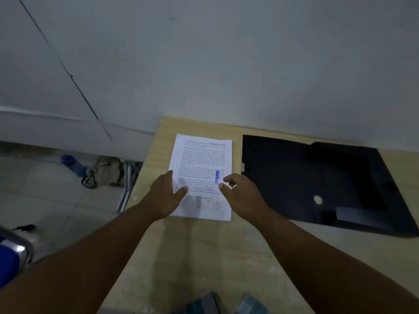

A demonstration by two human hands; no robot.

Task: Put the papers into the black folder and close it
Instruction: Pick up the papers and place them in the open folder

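Light wooden desk stands against a plain grey wall. Printed papers lie flat on it, a blue stamp near their right edge. Left hand rests on the lower left of the sheets, fingers spread. Right hand hovers at the right edge, fingers loosely curled, gripping nothing. Black folder lies open just beside the papers, to their right.

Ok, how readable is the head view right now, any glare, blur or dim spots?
Head view: dim overall; text on the papers too soft to read; black folder nearly featureless apart from one small bright spot; wide-angle bending at the edges; faint hand shadows on the table.
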